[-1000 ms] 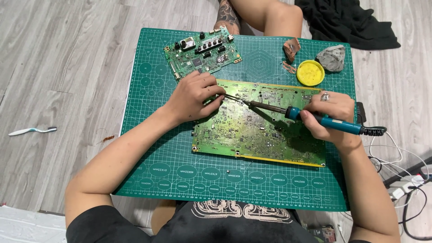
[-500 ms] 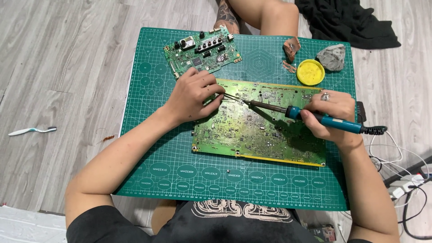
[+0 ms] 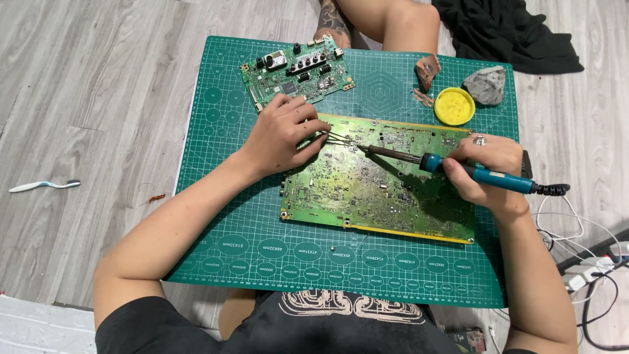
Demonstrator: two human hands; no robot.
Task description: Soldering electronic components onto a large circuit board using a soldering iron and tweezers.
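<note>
A large green circuit board (image 3: 380,190) lies on a green cutting mat (image 3: 229,196). My left hand (image 3: 282,134) rests on the board's upper left corner and pinches thin metal tweezers (image 3: 337,139), their tips pointing right. My right hand (image 3: 488,172) grips a blue-handled soldering iron (image 3: 458,169). The iron's dark tip meets the tweezer tips over the board's upper middle.
A smaller circuit board (image 3: 295,72) lies at the mat's top left. A yellow round tin (image 3: 455,106), a grey wad (image 3: 486,85) and a copper piece (image 3: 427,69) sit at the top right. A toothbrush (image 3: 42,186) lies on the wooden floor at left. Cables and a power strip (image 3: 590,262) lie at right.
</note>
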